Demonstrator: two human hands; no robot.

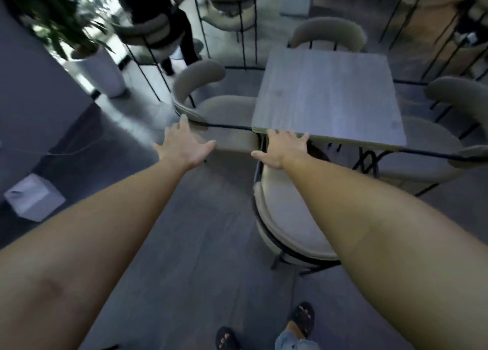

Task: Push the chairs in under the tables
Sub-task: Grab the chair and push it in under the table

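Chairs, beige upholstered, black metal frames: near chair (287, 217) below the desk (330, 96) front edge, seat mostly out; left chair (224, 109) beside the desk's left side. Left hand (184, 149) spread open, holding nothing. Right hand (285, 149) open, fingertips at the desk edge.

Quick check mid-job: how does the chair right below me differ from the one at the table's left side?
The near chair shows me its curved back, with the seat front at the table edge; the left chair sits sideways to me, seat also just meeting the table. My right hand reaches over the near chair; my left hand reaches toward the left chair. Both hands are open. Both chairs have beige padding and black frames.
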